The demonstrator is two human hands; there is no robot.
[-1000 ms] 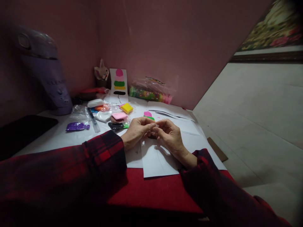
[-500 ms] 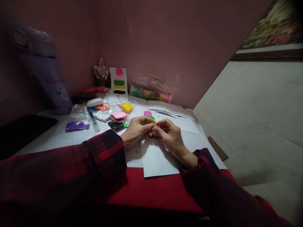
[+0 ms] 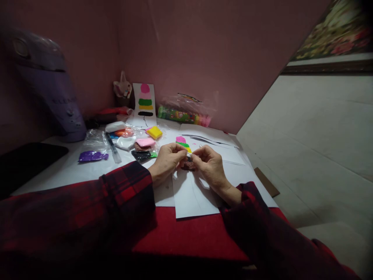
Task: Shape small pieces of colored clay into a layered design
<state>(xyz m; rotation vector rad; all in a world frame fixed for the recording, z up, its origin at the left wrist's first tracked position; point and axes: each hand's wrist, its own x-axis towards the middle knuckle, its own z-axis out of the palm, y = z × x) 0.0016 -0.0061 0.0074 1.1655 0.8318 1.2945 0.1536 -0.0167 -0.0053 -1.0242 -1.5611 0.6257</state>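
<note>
A white paper sheet [image 3: 196, 202] on the table bears a stacked shape with a pink top [image 3: 180, 139], a green band [image 3: 183, 144], a yellow band [image 3: 189, 149] and a dark brown base [image 3: 188, 165]. Over its middle, my left hand [image 3: 168, 161] pinches one end of a small whitish piece [image 3: 189, 154]. The other end is between the thumb and finger of my right hand [image 3: 209, 163]. What the piece is made of cannot be made out.
Left of the hands lie packets of clay: purple [image 3: 93, 156], yellow [image 3: 154, 132], pink [image 3: 145, 142] and black [image 3: 141, 156], with a pen [image 3: 113, 147]. Behind stand a striped picture card [image 3: 145, 93] and a purple bottle [image 3: 55, 93].
Both hands stay close together, but the fingertips have shifted slightly, and more of the yellow band and brown base shows. The whitish piece is now visible between them. The view has moved a little.
</note>
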